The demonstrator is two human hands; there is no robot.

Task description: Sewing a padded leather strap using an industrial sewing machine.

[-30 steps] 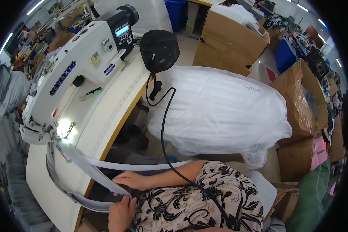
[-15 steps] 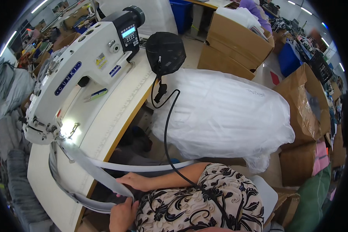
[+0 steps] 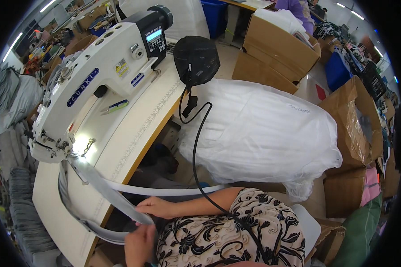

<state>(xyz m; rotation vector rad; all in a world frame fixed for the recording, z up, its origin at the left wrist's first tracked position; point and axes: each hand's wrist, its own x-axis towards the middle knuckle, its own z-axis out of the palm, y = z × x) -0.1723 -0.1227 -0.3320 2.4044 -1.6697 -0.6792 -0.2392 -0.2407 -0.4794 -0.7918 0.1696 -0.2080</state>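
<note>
A long grey fabric strip runs from under the needle end of the white sewing machine over the table edge toward my lap. My right hand is closed, pinching the strip's upper edge near its lower end. Just below, my left hand is closed at the strip's end, slightly blurred, its fingertips partly hidden. Another grey length loops down from the machine and passes behind my left hand. A pale narrow band stretches rightward from the strip, beyond my right forearm.
The white machine table has a yellow-brown edge. Green-handled thread snips lie behind the needle area. A black cable hangs across my right arm. A white plastic-wrapped bundle and cardboard boxes stand right; stacked grey fabric lies left.
My left hand has moved slightly up and left, blurring, and now covers more of the strip's end. My right hand stays nearly in place. The whole view has shifted a little.
</note>
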